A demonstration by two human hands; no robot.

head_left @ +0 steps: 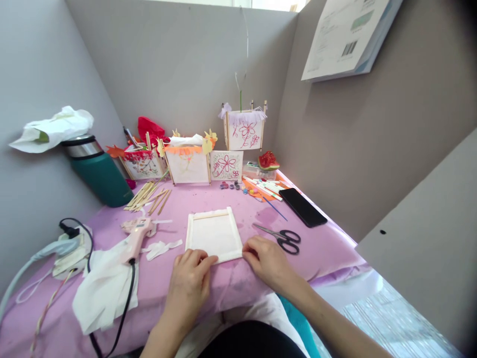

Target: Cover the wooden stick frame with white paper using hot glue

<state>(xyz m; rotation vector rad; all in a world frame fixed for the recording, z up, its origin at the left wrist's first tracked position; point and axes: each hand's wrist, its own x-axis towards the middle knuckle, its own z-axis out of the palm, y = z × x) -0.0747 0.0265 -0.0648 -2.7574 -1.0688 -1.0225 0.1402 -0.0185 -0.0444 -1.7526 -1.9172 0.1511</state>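
A square white panel [212, 236] with wrapped edges lies flat on the purple cloth in front of me, and a bare wooden stick [210, 215] runs along its far edge. My left hand [189, 276] has its fingers closed on the near left part of the panel's rim. At the near right corner, my right hand [266, 259] pinches the same rim between thumb and fingers. Scissors [281, 236] with black handles lie just beyond my right hand. To the left rests a pink glue gun [137, 238] on white tissue [108, 288], near torn white strips [163, 248].
Wooden sticks [143, 196], a teal bottle [100, 171] and a power strip [67, 256] are on the left. Decorated paper lanterns [188, 166] stand at the back. Markers [264, 188], a thin blue brush [275, 208] and a black phone [302, 207] lie at right. Grey partitions [179, 64] enclose the table.
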